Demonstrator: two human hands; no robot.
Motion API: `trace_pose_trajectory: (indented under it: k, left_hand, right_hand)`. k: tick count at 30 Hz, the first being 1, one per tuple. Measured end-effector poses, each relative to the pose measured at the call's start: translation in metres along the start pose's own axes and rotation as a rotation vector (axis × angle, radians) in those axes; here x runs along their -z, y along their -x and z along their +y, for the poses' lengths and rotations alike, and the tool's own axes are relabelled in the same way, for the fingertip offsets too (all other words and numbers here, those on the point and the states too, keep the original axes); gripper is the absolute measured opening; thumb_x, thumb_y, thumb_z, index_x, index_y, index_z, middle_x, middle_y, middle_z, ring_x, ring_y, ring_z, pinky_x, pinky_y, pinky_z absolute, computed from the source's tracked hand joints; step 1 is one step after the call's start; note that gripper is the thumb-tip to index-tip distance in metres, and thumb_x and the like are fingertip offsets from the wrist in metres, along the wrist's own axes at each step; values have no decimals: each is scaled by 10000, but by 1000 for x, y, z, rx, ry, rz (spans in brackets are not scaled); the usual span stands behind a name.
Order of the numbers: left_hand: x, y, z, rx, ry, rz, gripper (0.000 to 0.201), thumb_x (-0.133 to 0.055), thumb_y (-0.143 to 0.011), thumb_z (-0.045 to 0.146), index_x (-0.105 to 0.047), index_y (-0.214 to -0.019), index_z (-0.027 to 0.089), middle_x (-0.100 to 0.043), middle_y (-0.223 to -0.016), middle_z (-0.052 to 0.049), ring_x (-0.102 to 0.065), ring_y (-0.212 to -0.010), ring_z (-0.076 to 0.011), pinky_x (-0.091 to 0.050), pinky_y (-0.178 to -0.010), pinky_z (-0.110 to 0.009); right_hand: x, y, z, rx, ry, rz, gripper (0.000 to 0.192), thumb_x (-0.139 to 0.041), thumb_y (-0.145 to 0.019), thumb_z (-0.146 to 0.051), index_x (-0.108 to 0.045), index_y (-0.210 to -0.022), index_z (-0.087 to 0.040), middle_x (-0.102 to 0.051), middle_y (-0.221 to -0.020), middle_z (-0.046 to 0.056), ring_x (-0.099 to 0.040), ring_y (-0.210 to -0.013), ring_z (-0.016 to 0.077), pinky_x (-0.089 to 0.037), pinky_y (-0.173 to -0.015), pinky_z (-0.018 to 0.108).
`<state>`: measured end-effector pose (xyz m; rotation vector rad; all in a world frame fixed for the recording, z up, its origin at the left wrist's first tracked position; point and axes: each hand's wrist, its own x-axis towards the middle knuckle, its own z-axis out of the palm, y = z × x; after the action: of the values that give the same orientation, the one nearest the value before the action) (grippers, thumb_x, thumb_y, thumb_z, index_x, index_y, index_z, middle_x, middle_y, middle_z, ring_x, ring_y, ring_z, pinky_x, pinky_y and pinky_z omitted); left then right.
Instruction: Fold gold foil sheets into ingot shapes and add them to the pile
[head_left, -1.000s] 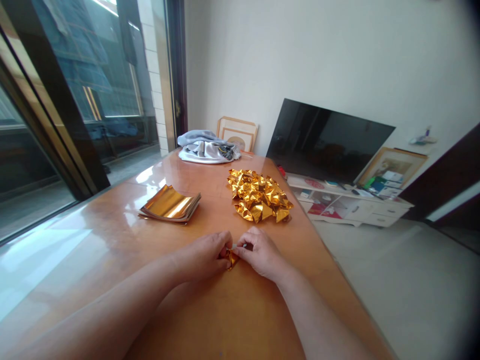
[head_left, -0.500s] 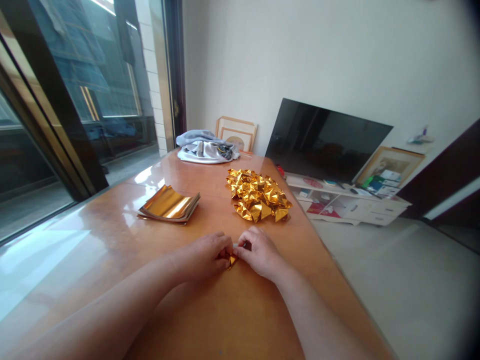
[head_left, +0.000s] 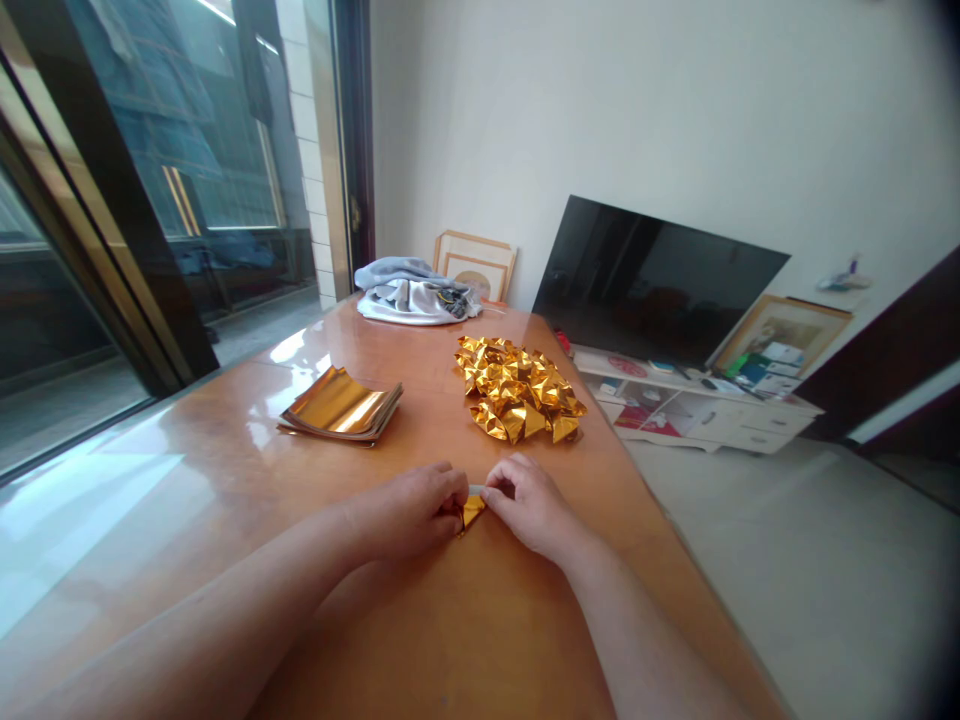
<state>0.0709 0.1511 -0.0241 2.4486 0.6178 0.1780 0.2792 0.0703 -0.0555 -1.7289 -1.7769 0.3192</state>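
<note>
Between my fingertips, both my left hand (head_left: 409,512) and right hand (head_left: 529,505) pinch a small, partly folded gold foil paper piece (head_left: 471,512) against the glossy orange wooden table (head_left: 420,640). I judge a fold is mid-crease; next I need firm pressing along that edge.

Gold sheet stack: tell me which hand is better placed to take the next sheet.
Left, probably. The left hand lies on the side of the gold sheet stack; the right hand would cross over. Both pinch the folded gold piece.
</note>
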Motion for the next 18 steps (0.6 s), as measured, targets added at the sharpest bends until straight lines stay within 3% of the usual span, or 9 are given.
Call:
trace_pose_trajectory:
  k: [18]
  left_hand:
    - [2,1,4,-15,-44,-11,130,-569,-809,213,-618,-929,224,-615,-939,-27,-578,-784,-174,-433,-680,-261]
  right_hand:
    - [-2,0,2,-7,17,-14,104,-699,-851,-168,-629,-800,-224,-594,-878,9,-547,-881,182,-415,-782,295]
